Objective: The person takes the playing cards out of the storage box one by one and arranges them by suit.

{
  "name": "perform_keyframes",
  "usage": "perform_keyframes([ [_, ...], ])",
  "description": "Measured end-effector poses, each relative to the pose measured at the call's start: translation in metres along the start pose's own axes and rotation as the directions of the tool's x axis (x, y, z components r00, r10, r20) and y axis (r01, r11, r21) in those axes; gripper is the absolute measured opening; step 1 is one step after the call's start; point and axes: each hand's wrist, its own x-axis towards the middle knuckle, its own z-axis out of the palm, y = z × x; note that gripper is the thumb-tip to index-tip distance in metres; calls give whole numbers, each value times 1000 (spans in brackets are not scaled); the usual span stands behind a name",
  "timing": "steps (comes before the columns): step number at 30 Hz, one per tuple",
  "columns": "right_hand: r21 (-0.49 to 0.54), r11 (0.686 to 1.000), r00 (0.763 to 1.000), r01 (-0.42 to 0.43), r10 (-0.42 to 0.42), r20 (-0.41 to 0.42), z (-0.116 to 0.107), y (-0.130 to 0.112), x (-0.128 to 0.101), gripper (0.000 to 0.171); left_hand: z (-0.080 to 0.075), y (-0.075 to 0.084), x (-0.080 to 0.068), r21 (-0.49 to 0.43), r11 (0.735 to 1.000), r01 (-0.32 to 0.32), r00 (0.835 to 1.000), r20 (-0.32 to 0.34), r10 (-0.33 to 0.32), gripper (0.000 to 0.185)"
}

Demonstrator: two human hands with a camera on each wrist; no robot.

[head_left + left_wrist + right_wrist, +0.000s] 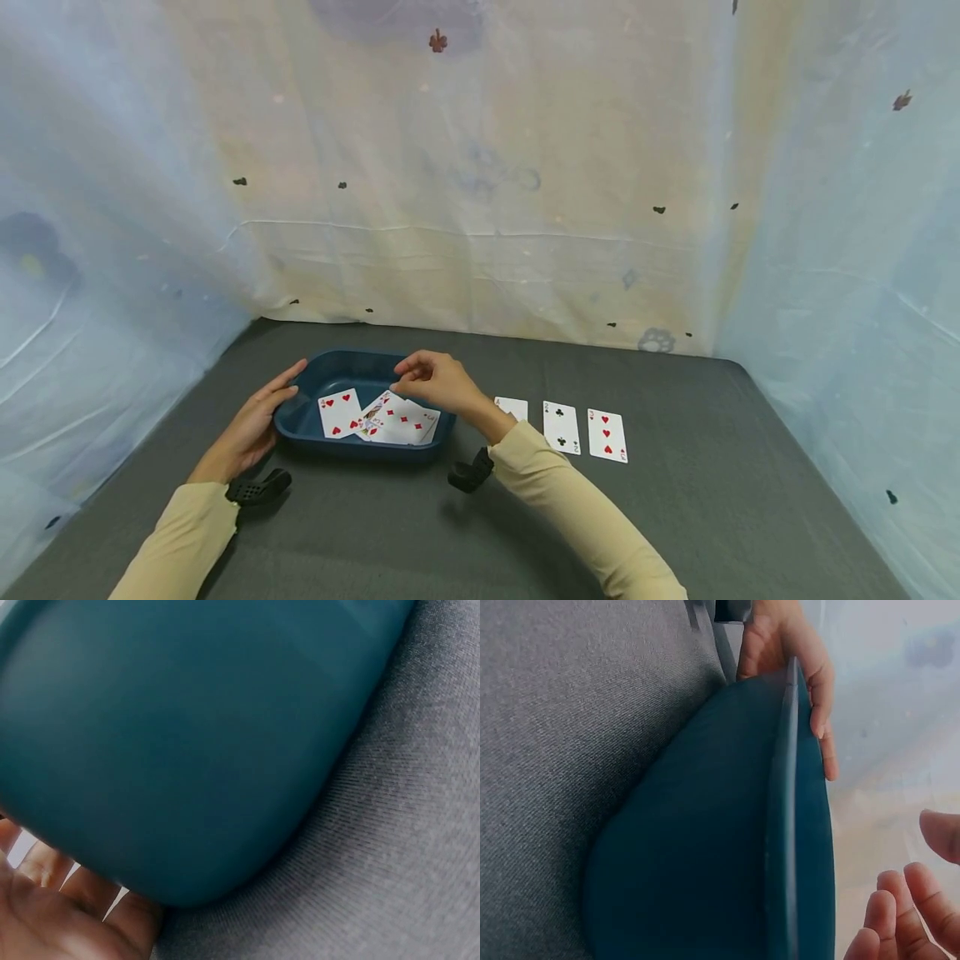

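Blue tray [300,425] steadied by flat left hand [255,421]; right hand [435,382] seemingly pinches a card [401,417].

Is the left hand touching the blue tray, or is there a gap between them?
Touching. The right wrist view shows the left hand laid against the blue tray at its rim, fingers straight along the edge; the head view agrees.

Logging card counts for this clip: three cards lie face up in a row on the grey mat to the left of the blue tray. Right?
Not quite. The three cards lie in a row to the right of the blue tray, not its left, on the grey mat. The head view shows it.
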Motion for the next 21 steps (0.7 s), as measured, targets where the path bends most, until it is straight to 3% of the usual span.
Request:
perform_keyframes([
  [13,-64,995,997,-76,77,16,20,0,17,27,-1,0,-1,7,1000,-6,1000,-4,6,55],
  [21,-120,984,992,-128,127,-15,28,8,24,32,0,-1,-1,13,1000,-6,1000,0,6,56],
])
